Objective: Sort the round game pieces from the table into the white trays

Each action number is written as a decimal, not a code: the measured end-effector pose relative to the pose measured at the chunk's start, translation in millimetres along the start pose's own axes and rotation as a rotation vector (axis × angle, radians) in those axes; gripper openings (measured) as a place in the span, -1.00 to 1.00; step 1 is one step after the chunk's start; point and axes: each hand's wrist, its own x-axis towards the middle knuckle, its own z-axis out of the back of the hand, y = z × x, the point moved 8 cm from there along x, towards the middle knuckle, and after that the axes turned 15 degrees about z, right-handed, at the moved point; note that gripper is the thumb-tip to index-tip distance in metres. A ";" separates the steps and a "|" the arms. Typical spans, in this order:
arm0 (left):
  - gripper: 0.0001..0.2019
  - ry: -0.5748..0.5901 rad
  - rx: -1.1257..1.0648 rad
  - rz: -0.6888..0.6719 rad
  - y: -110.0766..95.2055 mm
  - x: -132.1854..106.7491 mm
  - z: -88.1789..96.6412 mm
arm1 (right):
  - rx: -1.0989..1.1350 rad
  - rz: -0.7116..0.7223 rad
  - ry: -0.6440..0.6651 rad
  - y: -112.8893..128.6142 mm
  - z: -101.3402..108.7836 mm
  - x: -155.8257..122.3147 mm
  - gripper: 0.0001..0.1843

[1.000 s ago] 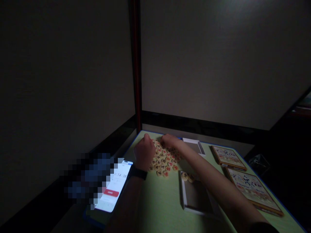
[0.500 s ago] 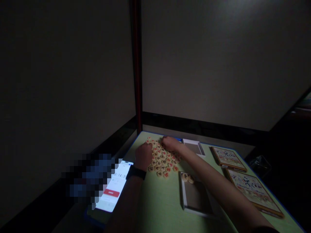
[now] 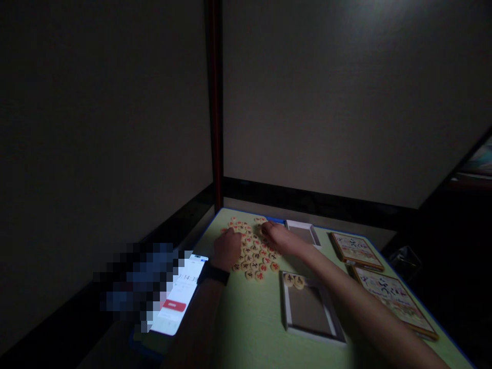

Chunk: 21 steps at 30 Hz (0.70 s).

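Observation:
Many round wooden Chinese chess pieces (image 3: 253,251), with red and black characters, lie face up in a loose group on the green table (image 3: 253,318). My left hand (image 3: 227,248), with a dark band at the wrist, rests at the group's left edge. Its fingers are curled, and what they may hold is hidden. Over the far right part of the group is my right hand (image 3: 277,237), its fingertips pinched on a chess piece (image 3: 264,229). Nearer me stands an open shallow box (image 3: 285,307) with two pieces (image 3: 293,280) in its far left corner.
A second shallow box part (image 3: 315,236) lies at the back edge. Two printed boxes (image 3: 357,250) (image 3: 395,300) lie along the right side. A lit phone (image 3: 177,297) showing a timer is at the left. Walls close off the left and back.
My right hand has drawn slightly back toward me, uncovering pieces at the far edge. My left hand stays at the left edge of the group. The view has shifted a little.

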 end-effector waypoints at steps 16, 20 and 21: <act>-0.75 -0.072 0.016 0.014 2.7 9.0 -8.5 | 0.206 -0.205 0.106 60.0 5.3 -144.3 -0.90; -0.78 -0.059 0.005 0.019 4.0 9.1 -6.7 | 0.247 -0.295 0.063 57.6 -12.4 -149.5 -0.84; -0.78 -0.058 -0.001 0.022 4.3 9.4 -6.5 | 0.258 -0.300 0.038 56.3 -15.0 -149.4 -0.85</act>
